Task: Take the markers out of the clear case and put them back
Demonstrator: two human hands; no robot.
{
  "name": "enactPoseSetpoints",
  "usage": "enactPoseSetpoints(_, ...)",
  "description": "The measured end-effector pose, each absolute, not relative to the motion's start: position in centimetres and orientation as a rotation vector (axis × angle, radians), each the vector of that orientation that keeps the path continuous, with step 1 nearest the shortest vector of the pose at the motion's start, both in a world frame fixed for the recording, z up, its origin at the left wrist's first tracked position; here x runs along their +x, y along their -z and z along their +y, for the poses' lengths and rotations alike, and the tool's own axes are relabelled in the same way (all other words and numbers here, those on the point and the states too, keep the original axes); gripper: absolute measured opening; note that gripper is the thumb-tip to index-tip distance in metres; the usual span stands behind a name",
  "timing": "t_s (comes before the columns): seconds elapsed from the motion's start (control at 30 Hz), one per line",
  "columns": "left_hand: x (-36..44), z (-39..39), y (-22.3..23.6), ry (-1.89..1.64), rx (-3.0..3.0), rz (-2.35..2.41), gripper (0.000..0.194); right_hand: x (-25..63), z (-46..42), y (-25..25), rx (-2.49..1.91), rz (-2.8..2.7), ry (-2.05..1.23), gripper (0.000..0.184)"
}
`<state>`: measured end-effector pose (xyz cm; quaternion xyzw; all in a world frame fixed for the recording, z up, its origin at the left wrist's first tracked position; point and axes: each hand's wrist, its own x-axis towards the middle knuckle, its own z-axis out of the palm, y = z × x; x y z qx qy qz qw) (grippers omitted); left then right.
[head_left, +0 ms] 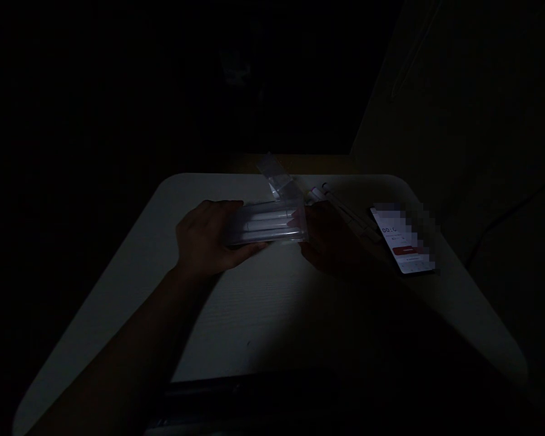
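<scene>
A clear plastic case [272, 223] with several white marker pens inside lies crosswise between my two hands. My left hand [204, 236] grips its left end, thumb along the near edge and fingers over the far side. At the right end, my right hand [324, 236] is closed around the case, its fingers mostly lost in shadow. A clear flap [277, 175] stands up behind the case toward the far edge of the table. Just beyond my right hand lie loose white markers [340, 203], partly hidden by it.
A lit phone [402, 242] with a timer on its screen lies at the right of the white table [236, 309]. A dark object [236, 387] runs along the near edge. Behind the table is a large dark panel [290, 91]. The room is very dim.
</scene>
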<state>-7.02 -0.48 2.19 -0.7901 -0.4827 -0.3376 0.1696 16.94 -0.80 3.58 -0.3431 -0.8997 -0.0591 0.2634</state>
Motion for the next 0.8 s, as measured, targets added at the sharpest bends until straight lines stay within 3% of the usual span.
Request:
enactPoseSetpoints(0.53, -7.4, -0.2, -1.8, 1.065, -2.18, -1.394, 0.071, 17.9, -0.8, -4.2, -1.148, -2.396, 0.274, 0.047)
enactPoseSetpoints(0.8, -7.8, 0.3, -1.2, 1.188, -2.041, -1.523, 0.071, 21.1, 1.8, -3.6, -1.539, -2.219, 0.293, 0.038)
